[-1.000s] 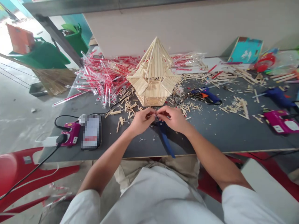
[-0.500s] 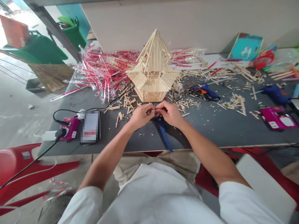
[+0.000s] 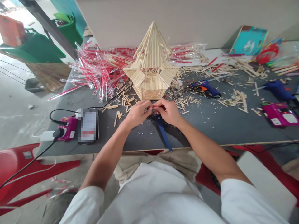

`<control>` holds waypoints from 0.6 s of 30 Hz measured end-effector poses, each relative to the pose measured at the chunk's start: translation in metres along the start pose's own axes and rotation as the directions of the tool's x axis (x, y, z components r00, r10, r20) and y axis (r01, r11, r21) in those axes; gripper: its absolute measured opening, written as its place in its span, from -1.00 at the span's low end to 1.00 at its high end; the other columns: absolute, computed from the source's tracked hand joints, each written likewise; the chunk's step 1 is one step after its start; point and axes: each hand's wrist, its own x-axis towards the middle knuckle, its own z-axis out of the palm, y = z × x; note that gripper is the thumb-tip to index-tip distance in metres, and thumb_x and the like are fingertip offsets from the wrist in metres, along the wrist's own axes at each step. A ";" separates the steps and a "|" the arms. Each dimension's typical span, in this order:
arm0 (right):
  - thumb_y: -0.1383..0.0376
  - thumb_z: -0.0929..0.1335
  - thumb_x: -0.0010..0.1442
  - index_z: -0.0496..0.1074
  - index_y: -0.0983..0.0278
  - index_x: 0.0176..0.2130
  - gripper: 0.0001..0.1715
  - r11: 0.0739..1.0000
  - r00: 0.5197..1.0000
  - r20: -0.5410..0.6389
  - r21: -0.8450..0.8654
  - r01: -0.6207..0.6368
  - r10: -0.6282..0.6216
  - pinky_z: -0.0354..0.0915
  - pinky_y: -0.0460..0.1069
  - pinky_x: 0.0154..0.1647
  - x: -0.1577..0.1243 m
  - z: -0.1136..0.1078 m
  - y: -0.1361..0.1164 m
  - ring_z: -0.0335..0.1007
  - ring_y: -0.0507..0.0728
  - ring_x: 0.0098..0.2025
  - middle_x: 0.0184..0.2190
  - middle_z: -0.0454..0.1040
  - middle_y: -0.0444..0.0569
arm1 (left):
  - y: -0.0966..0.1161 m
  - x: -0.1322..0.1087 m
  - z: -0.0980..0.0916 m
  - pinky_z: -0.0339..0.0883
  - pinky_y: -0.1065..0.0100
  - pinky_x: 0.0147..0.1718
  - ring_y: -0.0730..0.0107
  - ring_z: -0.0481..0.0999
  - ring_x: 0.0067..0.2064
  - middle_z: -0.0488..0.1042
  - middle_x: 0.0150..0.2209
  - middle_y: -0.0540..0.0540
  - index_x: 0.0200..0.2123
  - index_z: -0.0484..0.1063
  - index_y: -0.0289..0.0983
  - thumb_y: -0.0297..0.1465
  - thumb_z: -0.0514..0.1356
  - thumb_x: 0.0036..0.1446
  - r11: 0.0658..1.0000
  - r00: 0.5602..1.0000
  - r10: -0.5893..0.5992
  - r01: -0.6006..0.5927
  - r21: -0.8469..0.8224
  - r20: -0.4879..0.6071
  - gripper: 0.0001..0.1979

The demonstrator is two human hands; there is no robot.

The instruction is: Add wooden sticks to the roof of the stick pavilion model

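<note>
Hands: left hand (image 3: pixel 137 113) and right hand (image 3: pixel 168 112) closed, pinching something between them, too small to tell; held up together, clear of the table (image 3: pixel 210 130).
Pliers: blue-handled pliers (image 3: pixel 162 132) lie beneath, within easy reach.
Model: stick pavilion (image 3: pixel 151 71), pale, peaked, stands just beyond, among cut sticks (image 3: pixel 122 104).

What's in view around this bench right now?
stick pagoda model: 1, pale wood, bench centre
wrapped straws: large heap, red and clear, behind model
glue guns: 2, blue, bench right
power strips: 2, magenta, bench left and right
pliers: 1, blue handles, under hands
bins: 2, green, far left
left hand: 1, above pliers
right hand: 1, fingertips meeting left hand's
</note>
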 end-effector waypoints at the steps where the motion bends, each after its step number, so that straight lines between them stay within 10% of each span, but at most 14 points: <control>1: 0.19 0.40 0.36 0.46 0.24 -0.24 -0.83 1.000 1.000 0.002 0.012 -0.006 0.006 0.39 0.01 -0.30 0.000 0.001 0.000 0.52 0.09 -0.41 -0.41 0.57 -0.10 | 0.000 0.000 0.000 0.24 0.35 -0.25 0.37 0.42 -0.25 0.46 -0.27 -0.04 -0.26 0.36 -0.21 -0.40 0.08 0.36 1.000 1.000 0.002 -0.002 0.010 0.003 -0.88; 18: 0.19 0.45 0.32 0.50 0.24 -0.25 -0.84 0.995 0.994 -0.105 0.099 0.030 -0.019 0.40 -0.05 -0.37 0.004 0.003 0.004 0.51 0.03 -0.43 -0.39 0.59 -0.13 | 0.008 0.001 0.014 0.11 0.21 -0.11 0.30 0.41 -0.21 0.47 -0.30 -0.01 -0.31 0.23 -0.20 -0.42 0.03 0.39 0.977 0.992 -0.010 0.037 0.209 -0.126 -0.85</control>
